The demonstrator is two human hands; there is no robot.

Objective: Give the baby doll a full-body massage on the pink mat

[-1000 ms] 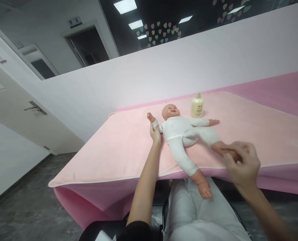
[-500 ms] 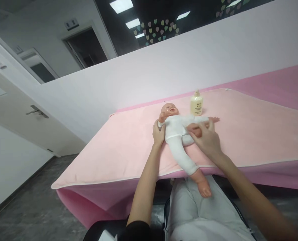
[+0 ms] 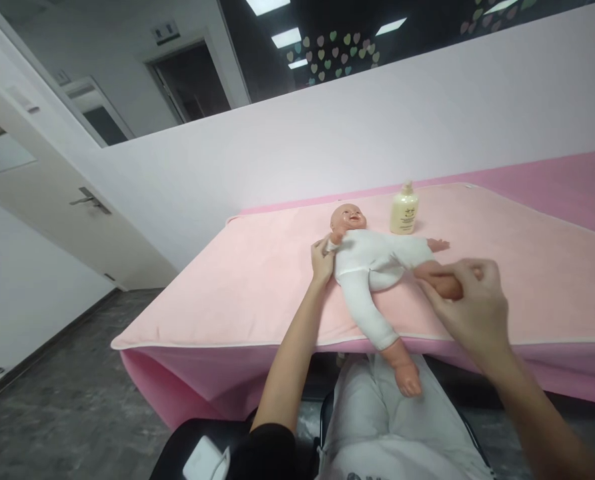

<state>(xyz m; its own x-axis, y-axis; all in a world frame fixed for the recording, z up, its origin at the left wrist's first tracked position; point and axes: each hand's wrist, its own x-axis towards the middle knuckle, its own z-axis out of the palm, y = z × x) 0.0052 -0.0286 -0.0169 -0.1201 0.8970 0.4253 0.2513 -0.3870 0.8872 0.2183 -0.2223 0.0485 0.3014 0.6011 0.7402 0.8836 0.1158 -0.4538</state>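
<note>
A baby doll [image 3: 360, 257] in a white bodysuit lies on its back on the pink towel [image 3: 257, 280], its head toward the wall. My left hand [image 3: 322, 260] is closed around the doll's bent arm, near its wrist and beside the torso. Out to the right, my right hand [image 3: 470, 300] grips the foot [image 3: 445, 283] of one leg, and that leg is stretched sideways. The doll's other leg [image 3: 365, 307] hangs over the table's front edge, its bare foot [image 3: 402, 370] above my lap. Its far arm points right, with the open palm showing.
Behind the doll stands a pump bottle [image 3: 404, 210] of pale yellow liquid. A white wall [image 3: 327, 147] with a dark window rises behind the table. To the left is a door [image 3: 52, 200]. A white device [image 3: 206, 460] lies on a black seat by my left arm.
My right hand has pulled the doll's foot to the right, away from its body, so the bent leg is now straighter. My left hand stays at the doll's arm. The view has shifted slightly.
</note>
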